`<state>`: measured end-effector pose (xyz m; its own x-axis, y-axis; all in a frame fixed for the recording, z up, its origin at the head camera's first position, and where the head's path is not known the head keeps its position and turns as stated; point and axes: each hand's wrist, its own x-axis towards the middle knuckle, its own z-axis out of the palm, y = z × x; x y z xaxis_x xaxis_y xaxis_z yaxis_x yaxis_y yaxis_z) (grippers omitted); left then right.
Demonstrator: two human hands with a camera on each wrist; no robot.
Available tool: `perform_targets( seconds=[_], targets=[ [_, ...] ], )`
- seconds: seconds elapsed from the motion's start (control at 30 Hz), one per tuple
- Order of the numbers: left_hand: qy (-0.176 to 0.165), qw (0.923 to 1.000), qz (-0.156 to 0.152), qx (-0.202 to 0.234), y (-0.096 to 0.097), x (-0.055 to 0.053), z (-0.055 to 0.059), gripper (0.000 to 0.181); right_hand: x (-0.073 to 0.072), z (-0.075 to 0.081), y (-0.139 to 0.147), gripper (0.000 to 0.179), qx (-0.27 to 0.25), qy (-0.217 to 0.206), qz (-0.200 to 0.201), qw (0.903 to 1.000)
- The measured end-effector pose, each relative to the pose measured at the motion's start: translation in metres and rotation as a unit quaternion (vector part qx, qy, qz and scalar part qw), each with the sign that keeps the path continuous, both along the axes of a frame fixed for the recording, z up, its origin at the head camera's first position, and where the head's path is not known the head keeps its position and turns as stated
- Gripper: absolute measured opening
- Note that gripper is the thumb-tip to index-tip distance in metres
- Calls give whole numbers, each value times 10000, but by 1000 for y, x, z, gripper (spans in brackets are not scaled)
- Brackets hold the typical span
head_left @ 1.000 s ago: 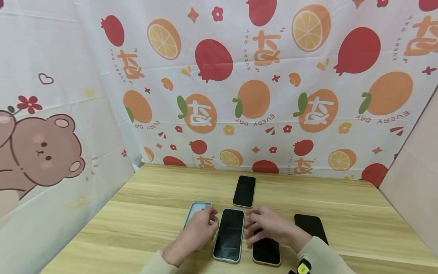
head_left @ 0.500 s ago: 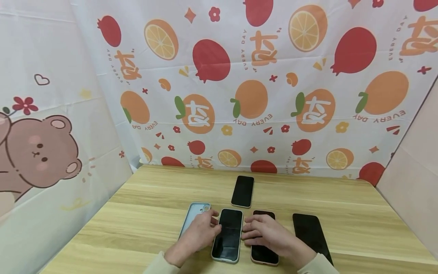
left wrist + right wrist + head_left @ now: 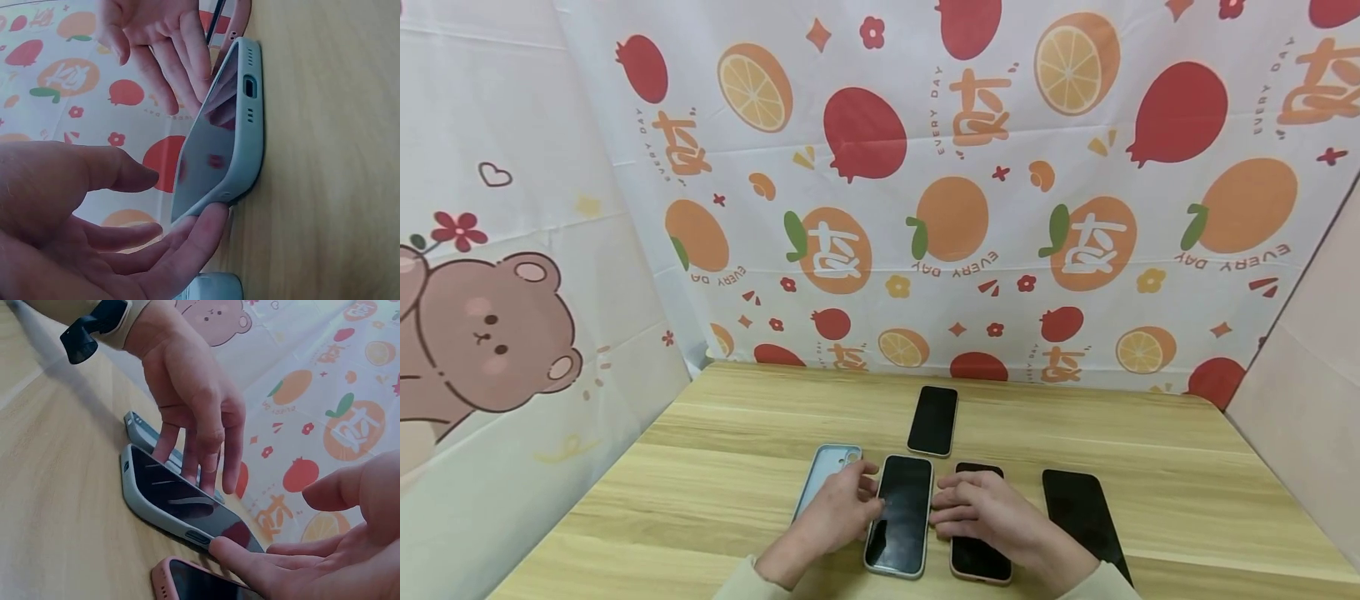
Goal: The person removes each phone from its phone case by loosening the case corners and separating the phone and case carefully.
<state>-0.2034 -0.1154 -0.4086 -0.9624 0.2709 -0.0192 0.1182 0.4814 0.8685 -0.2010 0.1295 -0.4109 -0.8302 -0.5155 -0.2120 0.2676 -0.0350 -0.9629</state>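
Note:
A phone in a pale blue-grey case (image 3: pixel 898 521) lies screen up between my two hands. Along its left edge my left hand (image 3: pixel 835 510) touches the case with fingertips, its thumb held apart above the screen in the left wrist view. From the other side, the fingers of my right hand (image 3: pixel 988 510) touch the phone's right edge, thumb raised in the right wrist view. Partly under my left hand is a light blue phone case (image 3: pixel 824 469). My right hand hangs over a phone in a pink case (image 3: pixel 981 562), hiding part of it.
A black phone (image 3: pixel 1082 512) lies to the right, beside my right forearm. Another dark phone (image 3: pixel 933 421) lies farther back on the wooden table (image 3: pixel 737 467). A fruit-printed cloth (image 3: pixel 880 192) hangs behind the table's back edge.
My right hand has lowered slightly, baring the top of the pink-cased phone and more of the black phone. My left thumb has come over the middle phone's edge. The phones stay in place.

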Motion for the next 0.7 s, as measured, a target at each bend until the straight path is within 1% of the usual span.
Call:
perform_targets(
  seconds=[0.1, 0.23, 0.47, 0.63, 0.7],
  targets=[
    [3, 9999, 8, 118, 0, 0, 1, 54, 0, 3, 1, 51, -94, 53, -52, 9999],
    [69, 9999, -38, 123, 0, -1, 1, 53, 0, 6, 2, 52, -124, 57, -43, 9999],
    [102, 9996, -201, 143, 1, -1, 1, 63, 1, 8, 3, 53, -125, 34, -26, 9999],
    [300, 9991, -299, 14, 3, -4, 3, 59, 3, 8, 4, 55, -147, 22, 53, 9999],
    [271, 9990, -336, 73, 5, -5, 5, 57, 3, 7, 4, 56, -195, -7, 86, 9998]
  ],
)
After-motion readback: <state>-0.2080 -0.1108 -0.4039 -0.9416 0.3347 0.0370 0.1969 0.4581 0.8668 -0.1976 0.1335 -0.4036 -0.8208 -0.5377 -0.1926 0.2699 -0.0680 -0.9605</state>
